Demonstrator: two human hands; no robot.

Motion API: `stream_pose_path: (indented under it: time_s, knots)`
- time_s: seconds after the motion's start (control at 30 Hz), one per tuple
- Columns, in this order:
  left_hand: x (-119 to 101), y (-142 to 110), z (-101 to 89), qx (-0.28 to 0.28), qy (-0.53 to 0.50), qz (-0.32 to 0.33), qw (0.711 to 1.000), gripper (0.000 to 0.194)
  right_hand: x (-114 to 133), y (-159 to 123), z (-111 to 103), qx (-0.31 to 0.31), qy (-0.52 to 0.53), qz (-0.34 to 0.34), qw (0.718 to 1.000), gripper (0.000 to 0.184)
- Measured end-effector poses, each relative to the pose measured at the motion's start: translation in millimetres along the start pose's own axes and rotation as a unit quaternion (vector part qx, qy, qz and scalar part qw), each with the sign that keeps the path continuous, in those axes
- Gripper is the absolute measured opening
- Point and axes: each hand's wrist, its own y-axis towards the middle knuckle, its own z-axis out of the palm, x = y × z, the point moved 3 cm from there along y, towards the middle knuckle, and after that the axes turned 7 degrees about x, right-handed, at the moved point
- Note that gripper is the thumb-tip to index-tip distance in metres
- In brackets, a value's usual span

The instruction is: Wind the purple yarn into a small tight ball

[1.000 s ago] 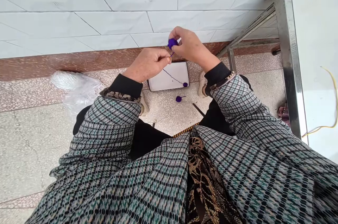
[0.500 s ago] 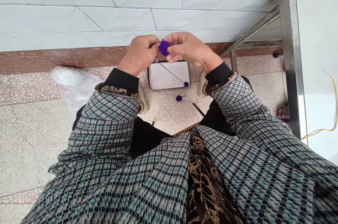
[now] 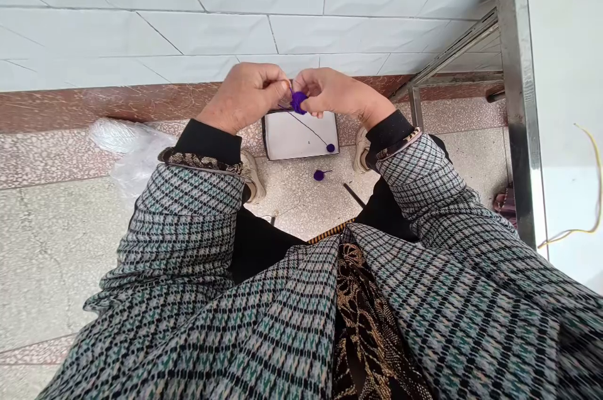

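Observation:
My right hand (image 3: 332, 91) grips a small ball of purple yarn (image 3: 298, 102) between thumb and fingers. Close beside it, my left hand (image 3: 252, 93) pinches the purple yarn strand (image 3: 291, 88) that runs up from the ball. Below both hands a shallow box (image 3: 287, 139) with a white inside rests on the floor. A second purple yarn ball (image 3: 330, 148) lies in its lower right corner, and a strand slants up from it toward my left hand. Another purple ball (image 3: 319, 175) with a short tail sits on the floor just in front of the box.
A clear plastic bag with white yarn (image 3: 120, 139) lies on the floor at left. At right stands a metal-framed table (image 3: 516, 73) with a yellow strand (image 3: 594, 155) on its white top. My shoes flank the box; a tiled wall (image 3: 211, 29) rises behind it.
Both hands have come down slightly. My left hand has shifted a little left, away from the ball, and a short length of strand now shows between them.

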Motion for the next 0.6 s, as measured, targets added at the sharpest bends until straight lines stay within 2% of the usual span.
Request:
stream_pose_path:
  time_s: [0.07, 0.13, 0.27, 0.33, 0.37, 0.43, 0.5, 0.6]
  knots:
    - [2.8, 0.8, -4.7, -0.031, 0.015, -0.022, 0.999, 0.018, 7.9, -6.0, 3.9, 0.027, 0.068, -0.002, 0.997, 0.034]
    - [2.1, 2.1, -1.8, -0.032, 0.002, -0.044, 0.999, 0.018, 17.2, -9.0, 4.4, 0.003, 0.142, -0.033, 0.989, 0.031]
    - [-8.9, 3.8, 16.9, 0.067, -0.025, -0.024, 0.997, 0.018, 19.6, -2.3, -3.9, -0.113, 0.197, -0.117, 0.967, 0.031]
    - [-13.4, 2.8, 22.2, 0.101, -0.019, 0.003, 0.995, 0.017, 10.5, 4.7, -8.5, -0.152, 0.155, -0.111, 0.970, 0.033]
    - [-13.9, 2.1, 22.3, 0.102, -0.018, 0.009, 0.995, 0.017, 4.7, 8.2, -9.9, -0.153, 0.117, -0.094, 0.977, 0.035]
    - [-11.7, 0.6, 18.7, 0.082, -0.021, 0.014, 0.996, 0.017, -6.5, 13.2, -10.8, -0.117, 0.028, -0.049, 0.992, 0.036]
    - [-6.4, -0.5, 12.0, 0.049, -0.033, 0.006, 0.998, 0.018, -13.7, 13.9, -8.8, -0.043, -0.031, -0.012, 0.999, 0.034]
    - [1.7, -0.6, 2.5, 0.007, -0.023, -0.006, 1.000, 0.020, -10.5, 6.2, -2.7, 0.043, -0.008, 0.004, 0.999, 0.029]
